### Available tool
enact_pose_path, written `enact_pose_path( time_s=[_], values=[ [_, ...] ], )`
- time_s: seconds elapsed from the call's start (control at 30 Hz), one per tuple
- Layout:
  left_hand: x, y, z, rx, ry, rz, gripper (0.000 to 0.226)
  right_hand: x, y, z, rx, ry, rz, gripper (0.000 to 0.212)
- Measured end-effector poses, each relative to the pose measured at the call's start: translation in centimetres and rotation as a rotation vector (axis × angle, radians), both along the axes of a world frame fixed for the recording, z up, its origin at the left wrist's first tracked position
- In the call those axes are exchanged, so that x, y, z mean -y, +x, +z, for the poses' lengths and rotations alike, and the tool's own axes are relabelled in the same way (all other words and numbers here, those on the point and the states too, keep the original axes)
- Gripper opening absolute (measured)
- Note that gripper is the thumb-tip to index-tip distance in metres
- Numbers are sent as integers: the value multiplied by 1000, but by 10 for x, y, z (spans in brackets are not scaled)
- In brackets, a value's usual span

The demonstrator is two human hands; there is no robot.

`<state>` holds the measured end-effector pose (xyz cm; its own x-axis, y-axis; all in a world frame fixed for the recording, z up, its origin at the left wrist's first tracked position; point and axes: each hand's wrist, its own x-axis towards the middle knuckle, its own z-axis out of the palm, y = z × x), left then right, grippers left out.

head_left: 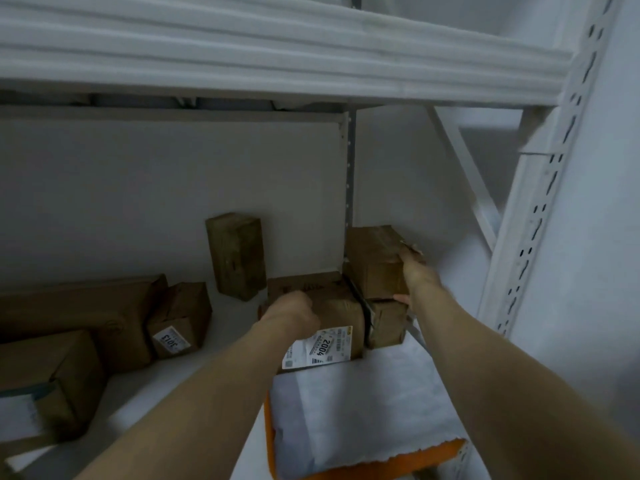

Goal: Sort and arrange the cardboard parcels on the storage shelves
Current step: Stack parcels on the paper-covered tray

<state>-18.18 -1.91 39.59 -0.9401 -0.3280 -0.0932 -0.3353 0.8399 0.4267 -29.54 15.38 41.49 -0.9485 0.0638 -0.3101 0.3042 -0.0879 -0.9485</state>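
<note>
A cardboard parcel (337, 320) with a white label reading 2004 lies on the shelf in front of me. My left hand (289, 311) rests curled on its top left corner. My right hand (414, 277) grips a smaller brown parcel (375, 261), which sits on top of another low parcel (386, 323) in the back right corner. A narrow parcel (237, 254) stands upright against the back wall. At the left lie a parcel labelled 3013 (180, 320), a long flat parcel (86, 310) and a bigger parcel (45, 379) with a white label.
The white shelf board (194, 386) carries the parcels, with bare room between the two groups. A shelf beam (277, 64) runs close overhead. A perforated upright post (540, 209) stands at the right. An orange frame edge (426, 459) with white foam sheet (356, 410) is below.
</note>
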Motion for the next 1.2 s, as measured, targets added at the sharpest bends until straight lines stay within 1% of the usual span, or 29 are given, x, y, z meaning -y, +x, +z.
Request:
enact_pose_path(
  time_s=[0.13, 0.23, 0.37, 0.4, 0.43, 0.5, 0.53, 0.6, 0.7, 0.77, 0.8, 0.83, 0.87, 1.0, 1.1, 1.2],
  values=[
    [-2, -3, -2, -24, -58, 11, 33, 2, -9, -9, -34, 106, 14, 55],
    [1, -4, -6, -50, -71, 12, 30, 3, -10, -10, -78, 252, 49, 56],
    [0, -3, -9, -36, -81, 8, 29, 4, -4, -7, -104, 320, 85, 52],
    [0, -1, -9, -33, -93, 5, 28, 4, -1, -7, -107, 340, 88, 54],
    [0, 1, -8, -37, -97, 3, 27, 4, -2, -8, -101, 354, 88, 61],
    [-1, 3, -8, -38, -94, -8, 26, 2, 1, -10, -84, 405, 51, 81],
    [0, 4, -7, -35, -88, -8, 26, 3, 5, -9, -77, 428, 18, 84],
    [0, 11, -2, -39, -89, -6, 27, 7, 18, -6, -101, 538, -70, 74],
    [0, 25, 8, -51, -36, 10, 24, 15, 38, 1, -288, 688, -168, 61],
    [0, 34, 18, -37, -11, 57, 20, 33, 47, 5, -414, 778, -155, 55],
    [-1, 28, 21, -46, -30, 46, 19, 34, 51, 8, -467, 818, -117, 51],
    [36, 81, 20, -52, -6, 125, 19, 82, 94, 9, -573, 838, 13, 47],
    [36, 87, 21, -43, -18, 127, 21, 89, 104, 7, -624, 877, 76, 42],
    [47, 96, 27, -36, -28, 143, 27, 113, 128, -2, -712, 946, 273, 29],
    [81, 138, 33, -6, -82, 207, 32, 160, 167, -8, -721, 818, 500, 22],
    [119, 166, 37, 2, -132, 290, 34, 199, 198, -14, -699, 717, 709, 24]
  ],
)
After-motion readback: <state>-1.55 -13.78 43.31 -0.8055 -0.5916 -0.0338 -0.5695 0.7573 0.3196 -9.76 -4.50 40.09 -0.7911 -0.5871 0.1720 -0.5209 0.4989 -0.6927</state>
